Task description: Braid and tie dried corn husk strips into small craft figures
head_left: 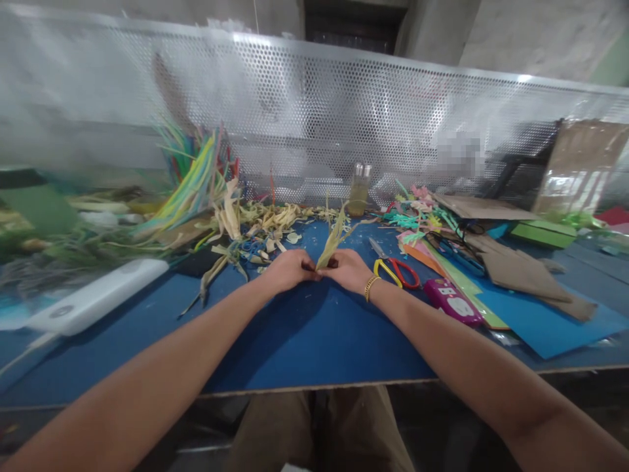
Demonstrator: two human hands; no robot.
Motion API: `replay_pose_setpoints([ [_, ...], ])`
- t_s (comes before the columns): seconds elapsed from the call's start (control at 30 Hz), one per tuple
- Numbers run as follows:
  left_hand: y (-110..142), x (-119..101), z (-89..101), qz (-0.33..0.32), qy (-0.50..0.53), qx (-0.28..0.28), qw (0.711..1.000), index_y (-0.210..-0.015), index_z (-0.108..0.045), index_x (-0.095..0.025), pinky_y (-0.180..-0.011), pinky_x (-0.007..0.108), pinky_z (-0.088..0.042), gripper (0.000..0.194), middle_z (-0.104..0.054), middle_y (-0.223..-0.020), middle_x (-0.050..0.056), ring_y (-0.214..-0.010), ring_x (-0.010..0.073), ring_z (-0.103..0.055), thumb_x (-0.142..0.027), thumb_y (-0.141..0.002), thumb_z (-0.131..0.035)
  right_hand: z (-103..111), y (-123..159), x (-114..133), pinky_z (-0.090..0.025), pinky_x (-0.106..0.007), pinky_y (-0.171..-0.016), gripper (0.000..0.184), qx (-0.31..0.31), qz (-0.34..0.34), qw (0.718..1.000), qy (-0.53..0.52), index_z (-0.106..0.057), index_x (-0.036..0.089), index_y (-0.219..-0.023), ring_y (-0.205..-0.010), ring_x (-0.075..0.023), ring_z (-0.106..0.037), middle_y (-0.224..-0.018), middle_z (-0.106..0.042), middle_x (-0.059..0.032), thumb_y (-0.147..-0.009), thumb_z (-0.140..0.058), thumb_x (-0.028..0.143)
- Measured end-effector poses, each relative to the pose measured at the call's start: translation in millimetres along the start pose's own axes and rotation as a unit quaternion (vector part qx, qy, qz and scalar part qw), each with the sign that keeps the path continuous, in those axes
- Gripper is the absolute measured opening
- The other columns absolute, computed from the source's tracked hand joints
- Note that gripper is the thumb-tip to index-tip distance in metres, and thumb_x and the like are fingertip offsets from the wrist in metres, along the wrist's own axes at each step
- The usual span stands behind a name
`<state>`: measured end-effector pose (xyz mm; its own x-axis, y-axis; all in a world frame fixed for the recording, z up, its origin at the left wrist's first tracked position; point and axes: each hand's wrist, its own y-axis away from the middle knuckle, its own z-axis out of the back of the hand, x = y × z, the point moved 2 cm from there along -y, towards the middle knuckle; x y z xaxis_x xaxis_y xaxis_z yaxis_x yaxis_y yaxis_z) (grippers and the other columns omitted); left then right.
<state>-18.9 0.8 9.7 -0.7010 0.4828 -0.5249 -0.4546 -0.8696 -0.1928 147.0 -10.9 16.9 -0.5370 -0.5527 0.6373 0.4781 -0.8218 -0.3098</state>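
Note:
Between my two hands a pale yellow-green dried corn husk (pixel 333 241) stands up, its pointed tips spreading above my fingers. My left hand (pixel 291 269) pinches its lower end from the left. On the other side my right hand (pixel 348 269), with a gold bracelet at the wrist, pinches the same base. The fingertips of both hands nearly meet, and the very bottom of the husk is hidden by them. Scissors (pixel 397 272) with red and yellow handles lie just right of my right hand. Behind my hands is a pile of husk scraps (pixel 275 219).
A white power strip (pixel 101 295) lies left on the blue table (pixel 314 347). Coloured pipe cleaners or strips (pixel 191 180) stand behind it. To the right are a purple object (pixel 452 301), blue paper (pixel 550 321) and cardboard pieces (pixel 525 269). A perforated metal panel (pixel 334 111) bounds the back.

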Motion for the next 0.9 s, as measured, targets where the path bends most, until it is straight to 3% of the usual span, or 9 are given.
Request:
replay_pose_setpoints([
  [0.13,-0.3,1.6,-1.4,-0.015,-0.002,-0.006,1.0,-0.069,-0.073,-0.019,-0.063,0.024,-0.036,0.023,-0.062,-0.07,0.001,-0.068,0.0146,-0.055,-0.042,-0.065,-0.069,0.9,-0.5,1.1,-0.037,-0.023,-0.059,0.011,0.005,-0.021,0.998,0.052,-0.071,0.016,-0.074,-0.067,-0.0133,-0.058,-0.072,-0.068,-0.001,-0.073,-0.064,0.024],
  [0.3,-2.2,5.1,-5.4,0.008,0.023,0.002,1.0,-0.067,-0.072,-0.017,-0.06,0.025,-0.036,0.025,-0.061,-0.067,0.0,-0.063,0.0139,-0.054,-0.042,-0.063,-0.07,-1.1,0.5,2.3,-0.039,-0.022,-0.062,0.011,-0.004,-0.004,1.0,0.024,-0.071,0.019,-0.08,-0.071,-0.0128,-0.059,-0.078,-0.069,0.0001,-0.073,-0.064,0.024],
  [0.47,-0.6,2.0,0.2,0.041,0.081,0.026,0.996,-0.067,-0.073,-0.019,-0.065,0.026,-0.04,0.025,-0.063,-0.066,-0.001,-0.068,0.0158,-0.057,-0.042,-0.058,-0.073,3.3,-1.5,2.4,-0.039,-0.024,-0.062,0.013,-0.021,-0.009,0.997,0.069,-0.071,0.017,-0.072,-0.068,-0.0138,-0.058,-0.072,-0.067,-0.0019,-0.074,-0.065,0.028],
  [0.53,2.7,0.9,7.8,0.066,0.148,0.038,0.986,-0.072,-0.074,-0.021,-0.069,0.026,-0.042,0.026,-0.067,-0.071,-0.001,-0.072,0.0166,-0.059,-0.042,-0.057,-0.074,5.7,-3.0,0.0,-0.042,-0.024,-0.063,0.013,-0.028,-0.027,0.999,0.012,-0.07,0.015,-0.073,-0.067,-0.0131,-0.059,-0.071,-0.067,-0.003,-0.073,-0.066,0.028],
  [0.63,8.5,1.5,20.8,0.112,0.222,0.025,0.968,-0.077,-0.075,-0.022,-0.075,0.028,-0.043,0.029,-0.071,-0.078,0.001,-0.078,0.0179,-0.06,-0.045,-0.061,-0.071,7.1,-3.9,-5.4,-0.044,-0.021,-0.055,0.015,-0.027,-0.109,0.982,-0.15,-0.068,0.013,-0.074,-0.057,-0.01,-0.056,-0.066,-0.066,-0.0033,-0.072,-0.069,0.027],
  [0.73,12.1,0.7,26.3,0.129,0.24,0.029,0.962,-0.078,-0.075,-0.021,-0.078,0.029,-0.042,0.031,-0.072,-0.083,0.003,-0.084,0.0194,-0.061,-0.048,-0.064,-0.069,6.0,-2.7,-7.3,-0.045,-0.019,-0.05,0.017,-0.01,-0.183,0.945,-0.272,-0.065,0.012,-0.072,-0.051,-0.0077,-0.054,-0.061,-0.063,-0.0021,-0.068,-0.073,0.026],
  [0.9,11.4,-3.5,18.6,0.141,0.219,0.047,0.964,-0.074,-0.074,-0.019,-0.066,0.029,-0.04,0.031,-0.068,-0.071,0.003,-0.069,0.0171,-0.057,-0.048,-0.064,-0.069,2.1,-0.8,-7.8,-0.047,-0.021,-0.052,0.018,0.01,-0.225,0.912,-0.343,-0.066,0.013,-0.072,-0.054,-0.0084,-0.055,-0.062,-0.063,-0.0025,-0.065,-0.076,0.025],
])
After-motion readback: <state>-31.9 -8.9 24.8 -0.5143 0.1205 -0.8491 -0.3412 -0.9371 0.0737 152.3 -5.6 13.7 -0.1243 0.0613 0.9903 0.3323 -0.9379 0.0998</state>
